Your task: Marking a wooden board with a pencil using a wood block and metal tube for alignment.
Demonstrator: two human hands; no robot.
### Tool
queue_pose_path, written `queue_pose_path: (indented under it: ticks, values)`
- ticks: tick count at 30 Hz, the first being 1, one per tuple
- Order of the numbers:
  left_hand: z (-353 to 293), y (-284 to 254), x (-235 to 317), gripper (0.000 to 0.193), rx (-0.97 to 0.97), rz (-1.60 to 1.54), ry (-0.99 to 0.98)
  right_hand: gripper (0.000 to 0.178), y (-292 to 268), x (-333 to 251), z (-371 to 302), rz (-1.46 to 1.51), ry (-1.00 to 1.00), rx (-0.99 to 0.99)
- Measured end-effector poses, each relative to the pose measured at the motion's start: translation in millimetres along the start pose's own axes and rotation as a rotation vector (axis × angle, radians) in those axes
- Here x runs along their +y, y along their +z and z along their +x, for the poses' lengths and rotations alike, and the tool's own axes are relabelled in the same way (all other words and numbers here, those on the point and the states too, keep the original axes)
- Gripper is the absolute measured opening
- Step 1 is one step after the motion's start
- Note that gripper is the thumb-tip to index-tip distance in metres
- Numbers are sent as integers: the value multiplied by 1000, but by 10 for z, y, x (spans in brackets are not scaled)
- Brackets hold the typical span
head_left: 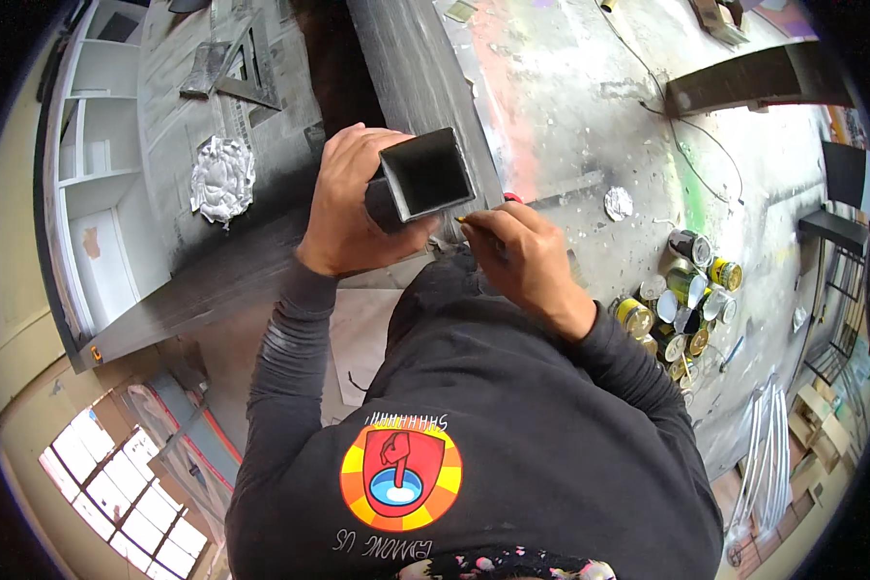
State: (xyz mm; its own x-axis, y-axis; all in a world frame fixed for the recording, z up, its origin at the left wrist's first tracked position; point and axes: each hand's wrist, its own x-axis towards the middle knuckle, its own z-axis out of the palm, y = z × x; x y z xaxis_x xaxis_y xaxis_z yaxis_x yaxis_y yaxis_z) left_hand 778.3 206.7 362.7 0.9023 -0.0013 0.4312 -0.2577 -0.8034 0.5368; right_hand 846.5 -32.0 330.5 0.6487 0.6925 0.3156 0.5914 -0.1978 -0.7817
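While my left hand (pixel 353 198) wraps the black square steel tube (pixel 418 181), open end up for access, my right hand (pixel 522 256) pinches a thin brush (pixel 474 224) at its lower rim; paint cans (pixel 681 304) sit right.

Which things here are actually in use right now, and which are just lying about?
In use:
- black square tube, held by the left hand
- small thin tool, gripped in the right hand

Lying about:
- cluster of paint cans
- crumpled foil
- white shelf unit
- dark beam
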Motion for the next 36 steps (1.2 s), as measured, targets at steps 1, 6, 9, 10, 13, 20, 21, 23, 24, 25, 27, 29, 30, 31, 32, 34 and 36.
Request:
queue_pose_path:
  ticks: [1, 6, 9, 10, 13, 20, 21, 23, 24, 25, 27, 29, 30, 31, 32, 34, 36]
  values:
    - [1, 0, -17, 67, -7, -10, 8, 14, 45, -10, 14, -6, 10, 8]
    - [36, -15, -56, 55, 7, 54, 91, 14, 228, -57, 42, -122, 15, 38]
    - [85, -47, -35, 56, -19, 80, 110, 15, 284, -71, 78, -132, -6, 50]
    - [91, -50, -42, 56, -22, 77, 113, 15, 304, -82, 82, -133, -1, 53]
    - [110, -59, -60, 57, -32, 80, 137, 17, 360, -112, 86, -163, 0, 52]
    - [152, -161, 30, 51, -105, 104, 89, 17, 195, -114, 111, -289, 99, 222]
    - [156, -157, 29, 52, -105, 106, 92, 19, 151, -92, 130, -381, 137, 253]
    - [146, -165, 27, 53, -119, 113, 89, 17, 166, -132, 103, -328, 95, 252]
    - [152, -161, 23, 53, -131, 119, 87, 16, 170, -165, 77, -276, 52, 251]
    - [160, -158, 14, 53, -133, 116, 92, 15, 178, -216, 39, -253, 72, 144]
    - [175, -155, -1, 53, -127, 120, 114, 16, 332, -217, 65, -263, 17, 129]
    - [180, -145, 10, 54, -134, 117, 116, 16, 394, -216, 76, -244, 14, 110]
    - [178, -143, 14, 54, -137, 118, 109, 16, 416, -219, 84, -229, 21, 123]
    - [184, -142, 15, 54, -137, 117, 113, 17, 424, -218, 89, -216, 28, 137]
    - [191, -141, 15, 54, -132, 116, 118, 17, 387, -197, 88, -218, 30, 140]
    - [180, -161, 25, 54, -125, 122, 119, 18, 229, -121, 94, -303, 54, 222]
    - [156, -169, 18, 53, -129, 111, 106, 14, 27, 29, 104, -403, 120, 368]
